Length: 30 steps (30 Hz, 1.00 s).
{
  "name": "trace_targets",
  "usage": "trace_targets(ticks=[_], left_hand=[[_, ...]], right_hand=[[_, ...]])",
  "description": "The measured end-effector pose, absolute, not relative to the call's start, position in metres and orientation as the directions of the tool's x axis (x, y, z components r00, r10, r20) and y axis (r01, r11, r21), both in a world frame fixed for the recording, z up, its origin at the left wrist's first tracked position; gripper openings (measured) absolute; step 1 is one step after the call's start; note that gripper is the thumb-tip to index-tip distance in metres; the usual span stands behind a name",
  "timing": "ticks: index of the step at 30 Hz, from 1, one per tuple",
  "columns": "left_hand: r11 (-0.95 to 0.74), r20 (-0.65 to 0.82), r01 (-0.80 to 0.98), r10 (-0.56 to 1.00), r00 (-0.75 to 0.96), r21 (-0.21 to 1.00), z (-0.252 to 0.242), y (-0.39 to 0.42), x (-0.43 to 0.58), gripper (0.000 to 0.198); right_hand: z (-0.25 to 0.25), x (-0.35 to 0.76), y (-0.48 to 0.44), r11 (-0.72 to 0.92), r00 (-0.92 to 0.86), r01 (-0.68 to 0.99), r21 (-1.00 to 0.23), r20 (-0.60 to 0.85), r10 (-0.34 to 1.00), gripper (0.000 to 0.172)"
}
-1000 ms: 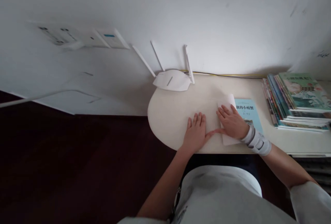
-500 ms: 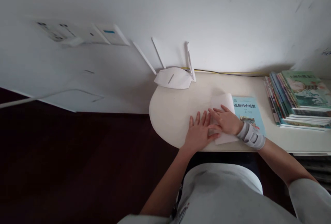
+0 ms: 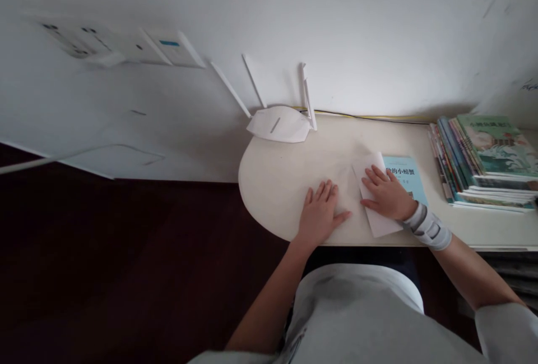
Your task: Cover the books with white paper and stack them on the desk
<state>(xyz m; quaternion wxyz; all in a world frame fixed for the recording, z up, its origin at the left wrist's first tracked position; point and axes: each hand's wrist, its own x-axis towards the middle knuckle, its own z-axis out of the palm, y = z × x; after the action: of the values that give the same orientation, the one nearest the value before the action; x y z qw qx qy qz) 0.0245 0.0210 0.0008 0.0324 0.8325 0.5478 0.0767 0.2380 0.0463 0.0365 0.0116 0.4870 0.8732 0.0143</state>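
Note:
My right hand (image 3: pixel 386 193), with a grey band on its wrist, lies flat with fingers spread on a folded white sheet of paper (image 3: pixel 382 225). That paper partly covers a light-blue book (image 3: pixel 414 176) with Chinese characters on its cover; my wrist hides the book's lower part. To the left, my left hand (image 3: pixel 320 212) rests open on the cream tabletop (image 3: pixel 269 179), fingers spread and the thumb pointing toward the paper. A gap of bare tabletop separates it from the paper's left edge.
A white router (image 3: pixel 279 124) with upright antennas stands at the back against the wall. Stacked books (image 3: pixel 498 145) sit at the right. Thin cables (image 3: pixel 370 118) run along the wall. Wall sockets (image 3: pixel 168 50) are at upper left. The table's rounded edge faces the dark floor.
My right hand has moved right, and the paper has shifted right with it, covering more of the blue book's cover. My left hand stays nearly in place, now apart from the paper.

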Motion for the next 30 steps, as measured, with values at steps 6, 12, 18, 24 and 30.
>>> trace_targets(ticks=[6, 12, 18, 24, 30], left_hand=[[-0.402, 0.114, 0.9, 0.915, 0.388, 0.169, 0.0, 0.021, 0.024, 0.057], [-0.422, 0.147, 0.89, 0.904, 0.4, 0.173, -0.002, 0.02, 0.023, 0.063], [-0.543, 0.143, 0.823, 0.839, 0.525, 0.165, 0.002, 0.016, 0.025, 0.064], [-0.521, 0.131, 0.834, 0.853, 0.505, 0.178, 0.004, 0.015, 0.025, 0.058], [-0.515, 0.111, 0.838, 0.857, 0.503, 0.181, 0.004, 0.015, 0.026, 0.062]], right_hand=[[0.047, 0.232, 0.048, 0.571, -0.57, 0.82, 0.047, -0.035, 0.821, 0.046], [0.045, 0.222, 0.046, 0.584, -0.583, 0.81, -0.046, 0.027, 0.812, 0.049], [0.037, 0.201, 0.052, 0.529, -0.497, 0.829, -0.18, 0.192, 0.846, 0.047], [0.064, 0.222, 0.026, 0.728, -0.717, 0.656, -0.199, 0.137, 0.684, 0.054], [0.064, 0.23, 0.007, 0.782, -0.782, 0.623, -0.032, -0.011, 0.623, 0.05]])
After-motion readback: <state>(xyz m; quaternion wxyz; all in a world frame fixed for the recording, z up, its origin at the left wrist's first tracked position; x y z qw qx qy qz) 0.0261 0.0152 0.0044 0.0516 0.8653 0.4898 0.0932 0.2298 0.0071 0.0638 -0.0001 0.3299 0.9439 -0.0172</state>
